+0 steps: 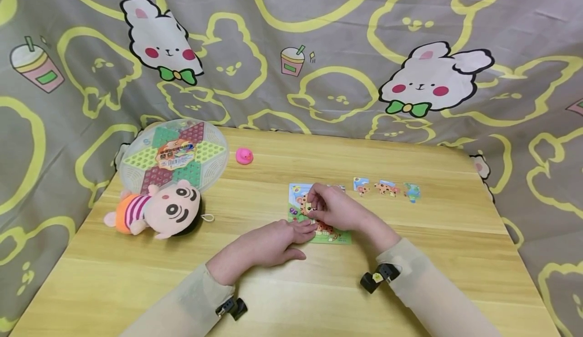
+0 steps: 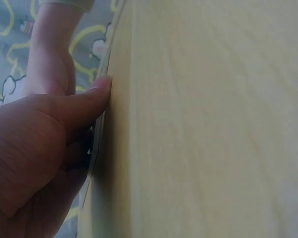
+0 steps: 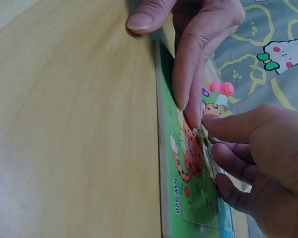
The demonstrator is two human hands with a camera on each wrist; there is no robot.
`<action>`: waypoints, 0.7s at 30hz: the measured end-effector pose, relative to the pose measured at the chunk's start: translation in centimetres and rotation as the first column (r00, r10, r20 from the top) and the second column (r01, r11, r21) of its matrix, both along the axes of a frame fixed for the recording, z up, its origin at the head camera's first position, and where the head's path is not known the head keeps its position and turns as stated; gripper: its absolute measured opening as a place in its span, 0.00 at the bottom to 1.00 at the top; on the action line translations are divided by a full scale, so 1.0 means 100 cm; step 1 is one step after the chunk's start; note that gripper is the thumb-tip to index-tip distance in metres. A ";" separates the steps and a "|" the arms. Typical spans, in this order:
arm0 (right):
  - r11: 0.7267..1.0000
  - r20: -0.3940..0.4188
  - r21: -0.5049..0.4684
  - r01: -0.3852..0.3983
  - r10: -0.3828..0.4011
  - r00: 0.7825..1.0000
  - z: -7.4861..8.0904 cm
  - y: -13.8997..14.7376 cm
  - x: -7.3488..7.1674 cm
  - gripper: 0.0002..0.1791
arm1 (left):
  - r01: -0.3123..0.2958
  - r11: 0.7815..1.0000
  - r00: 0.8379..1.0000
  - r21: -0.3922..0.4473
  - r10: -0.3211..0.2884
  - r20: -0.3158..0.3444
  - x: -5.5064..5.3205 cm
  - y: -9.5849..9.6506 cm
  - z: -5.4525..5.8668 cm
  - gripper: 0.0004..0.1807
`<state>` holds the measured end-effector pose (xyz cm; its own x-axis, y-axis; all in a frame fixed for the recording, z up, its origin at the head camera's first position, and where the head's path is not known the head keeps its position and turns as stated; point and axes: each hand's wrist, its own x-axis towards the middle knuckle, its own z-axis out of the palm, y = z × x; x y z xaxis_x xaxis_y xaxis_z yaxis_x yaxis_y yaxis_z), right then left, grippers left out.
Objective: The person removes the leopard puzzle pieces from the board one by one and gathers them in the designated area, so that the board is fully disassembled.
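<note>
A jigsaw puzzle board [image 1: 343, 238] with a spotted leopard picture and a green border lies flat on the table. My left hand [image 1: 275, 241] rests on its near left part, with straight fingers pressing the picture and the thumb out to the side. Over the middle of the board, my right hand [image 1: 339, 208] has its fingers curled and pinches a puzzle piece [image 3: 213, 140] between thumb and index finger, close by the left fingertips. Much of that piece is hidden by the fingers. The board's upper right part is covered by the right hand.
Three loose puzzle pieces, a left one [image 1: 361, 185], a middle one [image 1: 387, 188] and a right one [image 1: 412, 193], lie right of the board. Left are a pink rubber duck [image 1: 244, 156], a plush doll [image 1: 166, 209] and a round Chinese checkers board [image 1: 211, 162]. A patterned curtain [image 1: 328, 99] hangs behind.
</note>
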<state>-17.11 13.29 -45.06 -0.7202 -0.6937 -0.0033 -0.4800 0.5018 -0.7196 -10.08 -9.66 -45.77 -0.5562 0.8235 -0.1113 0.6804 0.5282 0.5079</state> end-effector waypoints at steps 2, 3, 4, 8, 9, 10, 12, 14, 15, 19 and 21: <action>1.000 0.001 -0.009 -0.007 0.007 1.000 0.000 0.001 0.001 0.12 | -0.001 1.000 1.000 0.004 0.000 0.007 0.000 0.000 0.001 0.31; 1.000 0.003 -0.016 -0.012 0.012 1.000 0.000 0.001 0.002 0.12 | -0.001 1.000 1.000 0.005 0.001 0.011 0.000 0.000 0.001 0.31; 1.000 0.004 -0.022 -0.020 0.020 1.000 0.000 0.001 0.002 0.11 | -0.001 1.000 1.000 0.007 0.001 0.016 0.000 0.001 0.001 0.31; 0.997 0.020 -0.054 -0.053 0.055 0.998 0.000 0.003 0.005 0.06 | 0.000 1.000 1.000 0.015 0.000 0.018 0.000 0.001 0.000 0.31; 0.997 0.020 -0.059 -0.055 0.056 0.998 0.001 0.004 0.006 0.05 | 0.000 1.000 1.000 0.017 -0.001 0.017 0.000 0.001 0.000 0.31; 0.997 0.021 -0.063 -0.053 0.055 0.998 0.002 0.004 0.007 0.05 | 0.000 1.000 1.000 0.018 0.000 0.019 0.000 0.001 0.001 0.31; 0.996 0.028 -0.073 -0.042 0.044 0.999 0.005 0.006 0.008 0.04 | -0.004 1.000 1.000 0.021 0.003 0.026 0.000 0.001 0.001 0.31; 0.996 0.041 -0.083 -0.018 0.022 0.999 0.008 0.009 0.009 0.03 | -0.009 1.000 0.999 0.022 0.008 0.034 0.001 0.001 0.001 0.31; 0.996 0.046 -0.085 -0.007 0.011 0.999 0.011 0.011 0.010 0.03 | -0.012 1.000 0.999 0.022 0.011 0.038 0.001 0.001 0.002 0.31; 0.993 0.055 -0.117 0.024 -0.018 0.998 0.016 0.021 0.009 0.02 | -0.016 1.000 0.999 0.018 0.015 0.045 0.001 0.000 0.002 0.31; 0.989 0.041 -0.143 0.037 -0.032 0.999 0.018 0.028 0.009 0.02 | -0.019 1.000 0.999 0.014 0.018 0.045 0.000 0.000 0.002 0.31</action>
<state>-16.21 16.05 -43.30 -0.7451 -0.6636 0.0666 -0.4350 0.4078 -0.8028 -10.06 -9.62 -45.53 -0.5661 0.8149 -0.1242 0.6473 0.5327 0.5452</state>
